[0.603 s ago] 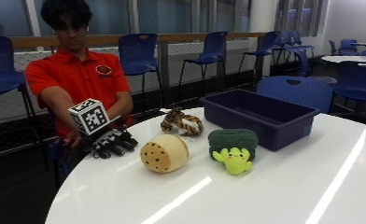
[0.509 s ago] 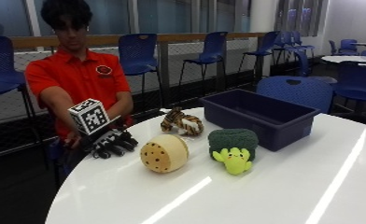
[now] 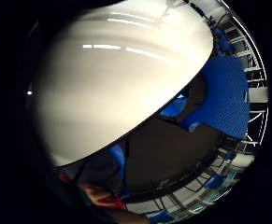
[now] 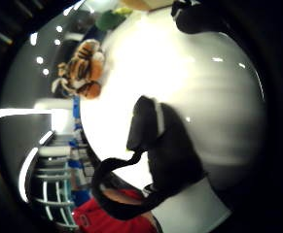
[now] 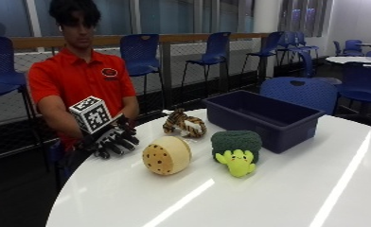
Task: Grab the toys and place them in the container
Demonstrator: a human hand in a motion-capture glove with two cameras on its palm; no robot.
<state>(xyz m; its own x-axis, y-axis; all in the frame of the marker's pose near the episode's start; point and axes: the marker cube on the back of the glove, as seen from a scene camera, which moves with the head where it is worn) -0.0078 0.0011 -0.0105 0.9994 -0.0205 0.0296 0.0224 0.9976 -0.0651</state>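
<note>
Three toys lie on the white round table (image 5: 248,203): a striped tiger plush (image 5: 184,124), a cream spotted round plush (image 5: 166,155) and a green broccoli plush (image 5: 236,149). The dark blue container (image 5: 261,118) stands behind the broccoli, with nothing visible inside. My gloved right hand (image 5: 111,138) hovers near the table's edge, left of the round plush, with fingers spread and holding nothing. In the thumb side palm view the tiger plush (image 4: 80,73) lies beyond my black fingers (image 4: 153,136), with the broccoli plush (image 4: 109,19) farther off.
Blue chairs (image 5: 302,92) stand behind the table and along the fenced rail. The little finger side palm view shows bare white table (image 3: 107,79), its edge and a blue chair (image 3: 224,93) below. Wide bare tabletop lies in front of the toys.
</note>
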